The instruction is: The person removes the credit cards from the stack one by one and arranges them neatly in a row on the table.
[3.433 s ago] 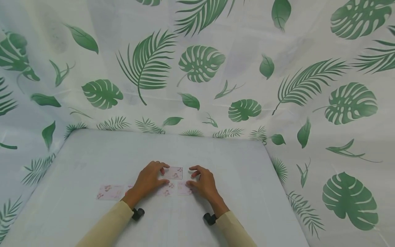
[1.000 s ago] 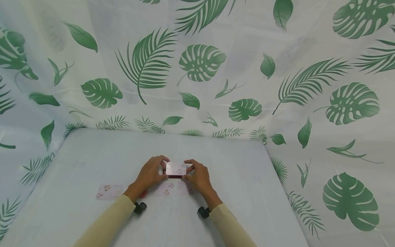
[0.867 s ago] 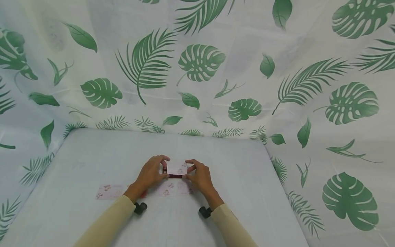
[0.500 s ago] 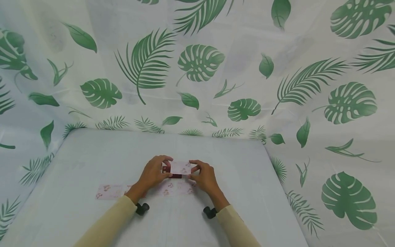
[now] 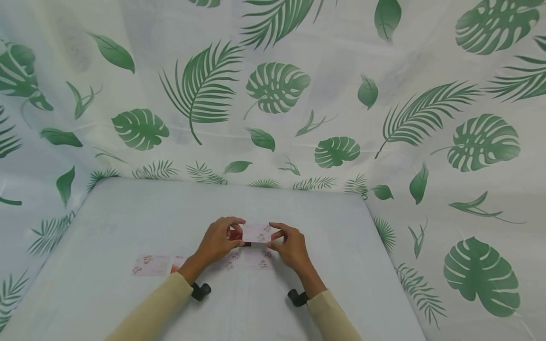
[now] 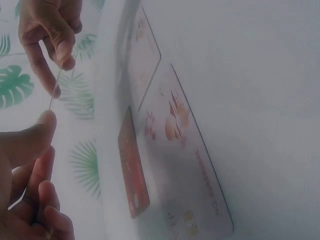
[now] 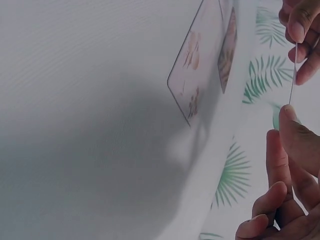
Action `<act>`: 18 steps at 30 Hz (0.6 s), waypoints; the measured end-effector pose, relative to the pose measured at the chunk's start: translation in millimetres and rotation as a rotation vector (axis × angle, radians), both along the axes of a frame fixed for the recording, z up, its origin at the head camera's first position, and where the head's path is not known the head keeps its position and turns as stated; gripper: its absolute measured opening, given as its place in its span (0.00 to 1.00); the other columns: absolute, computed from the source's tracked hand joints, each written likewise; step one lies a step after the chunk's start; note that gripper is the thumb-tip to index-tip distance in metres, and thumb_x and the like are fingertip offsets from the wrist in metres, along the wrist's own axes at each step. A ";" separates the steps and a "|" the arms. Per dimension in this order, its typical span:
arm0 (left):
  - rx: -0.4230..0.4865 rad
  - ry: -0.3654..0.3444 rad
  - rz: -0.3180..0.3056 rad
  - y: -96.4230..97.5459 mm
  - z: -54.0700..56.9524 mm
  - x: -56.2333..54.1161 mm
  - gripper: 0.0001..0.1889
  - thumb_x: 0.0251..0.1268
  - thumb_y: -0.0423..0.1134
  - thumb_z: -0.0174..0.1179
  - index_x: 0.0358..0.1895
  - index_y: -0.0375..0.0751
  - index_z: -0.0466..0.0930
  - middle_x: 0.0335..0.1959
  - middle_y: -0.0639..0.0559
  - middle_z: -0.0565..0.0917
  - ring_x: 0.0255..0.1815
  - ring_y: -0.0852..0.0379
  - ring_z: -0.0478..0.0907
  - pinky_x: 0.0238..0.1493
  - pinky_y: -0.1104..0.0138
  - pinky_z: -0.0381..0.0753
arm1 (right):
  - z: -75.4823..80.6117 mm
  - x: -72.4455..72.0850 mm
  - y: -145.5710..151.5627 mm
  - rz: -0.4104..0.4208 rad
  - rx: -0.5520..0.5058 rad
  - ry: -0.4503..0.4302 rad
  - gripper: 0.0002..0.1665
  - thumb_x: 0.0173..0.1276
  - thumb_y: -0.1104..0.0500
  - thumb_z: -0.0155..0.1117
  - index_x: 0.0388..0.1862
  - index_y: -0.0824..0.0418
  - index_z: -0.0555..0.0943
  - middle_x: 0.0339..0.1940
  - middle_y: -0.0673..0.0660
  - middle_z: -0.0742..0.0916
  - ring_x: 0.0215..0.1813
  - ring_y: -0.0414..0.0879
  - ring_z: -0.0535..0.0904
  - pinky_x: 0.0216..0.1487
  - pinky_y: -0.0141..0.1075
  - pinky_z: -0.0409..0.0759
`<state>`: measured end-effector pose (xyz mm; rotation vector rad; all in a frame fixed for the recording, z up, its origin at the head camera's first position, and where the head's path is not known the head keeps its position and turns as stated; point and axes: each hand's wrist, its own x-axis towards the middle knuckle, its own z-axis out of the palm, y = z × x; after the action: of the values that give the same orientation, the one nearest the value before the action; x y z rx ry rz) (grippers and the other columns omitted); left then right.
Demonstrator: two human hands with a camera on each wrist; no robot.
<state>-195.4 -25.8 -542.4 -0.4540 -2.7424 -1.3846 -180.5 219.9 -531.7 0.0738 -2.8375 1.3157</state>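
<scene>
In the head view, my left hand (image 5: 214,244) and my right hand (image 5: 292,246) pinch opposite short ends of a pale pink card (image 5: 257,233) with a floral print. It is raised off the table, and both wrist views show it edge-on as a thin line between the fingertips. Behind and below it lies a dark red card (image 5: 235,235), partly covered by the raised card and my left fingers. Nearer me runs a row of pale printed cards, including one at the left end (image 5: 151,265) and one at the right end (image 5: 258,259).
A white-covered table (image 5: 341,265) bears the cards. Leaf-patterned sheeting (image 5: 281,123) rises behind it and along both sides. My left forearm hides part of the card row, where a card with a red patch (image 5: 177,262) shows.
Earlier the pale card lay flat between my hands. Both hands have since gripped and lifted it, uncovering the dark red card, then shifted it to the right.
</scene>
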 end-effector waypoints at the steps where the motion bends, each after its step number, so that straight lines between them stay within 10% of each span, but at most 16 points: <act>1: 0.007 0.002 -0.006 0.8 0.5 0.7 0.28 0.55 0.34 0.82 0.61 0.47 0.85 0.41 0.53 0.87 0.42 0.52 0.78 0.48 0.62 0.79 | 1.1 1.1 1.2 -0.003 -0.007 0.002 0.34 0.60 0.62 0.84 0.66 0.49 0.85 0.35 0.47 0.91 0.30 0.43 0.69 0.30 0.32 0.65; 18: 0.071 0.021 0.022 25.0 -8.1 11.6 0.27 0.54 0.36 0.82 0.59 0.47 0.87 0.40 0.57 0.90 0.40 0.60 0.75 0.46 0.64 0.76 | 0.6 14.4 27.5 -0.042 -0.021 -0.008 0.34 0.59 0.62 0.84 0.64 0.46 0.86 0.36 0.48 0.91 0.29 0.42 0.68 0.26 0.31 0.65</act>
<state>-183.9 -0.8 -550.4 -0.4313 -2.6633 -1.4573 -166.1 247.5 -531.1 0.0091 -2.8155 1.3401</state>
